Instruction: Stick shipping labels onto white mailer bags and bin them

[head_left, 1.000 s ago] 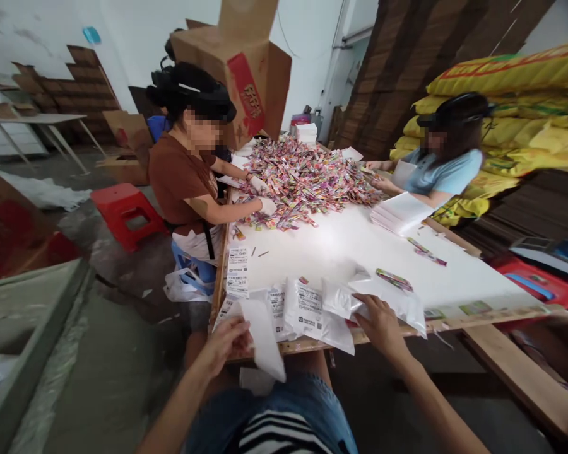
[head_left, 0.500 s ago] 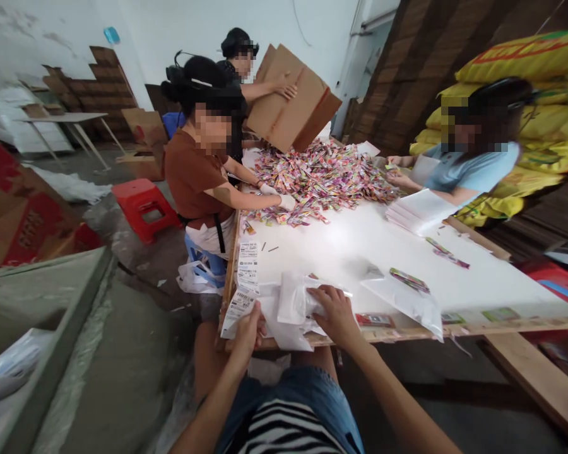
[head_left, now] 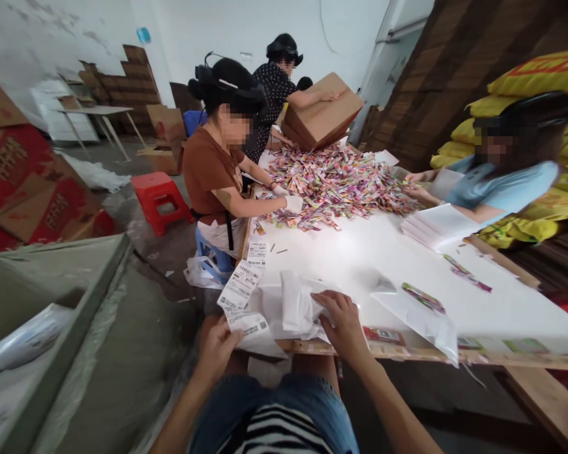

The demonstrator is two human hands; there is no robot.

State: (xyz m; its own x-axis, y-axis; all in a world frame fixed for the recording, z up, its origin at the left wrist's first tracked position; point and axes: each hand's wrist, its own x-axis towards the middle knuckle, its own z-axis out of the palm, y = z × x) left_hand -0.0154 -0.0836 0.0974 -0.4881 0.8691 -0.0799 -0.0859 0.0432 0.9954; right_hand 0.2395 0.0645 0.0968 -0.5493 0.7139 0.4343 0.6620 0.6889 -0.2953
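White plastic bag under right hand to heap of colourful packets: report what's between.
Head view: white tabletop between bag and packet heap, with two thin dark strips leftward.

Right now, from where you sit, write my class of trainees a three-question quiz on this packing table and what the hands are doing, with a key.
1. Multiple choice: what does the left hand hold?
a) a cardboard box
b) a strip of printed labels
c) a red stool

2. True or false: the right hand is touching a white plastic bag near the table's front edge.

3. Fill in the colour: the sacks stacked at the right of the view are ____.

Key: 1 b; 2 true; 3 yellow.
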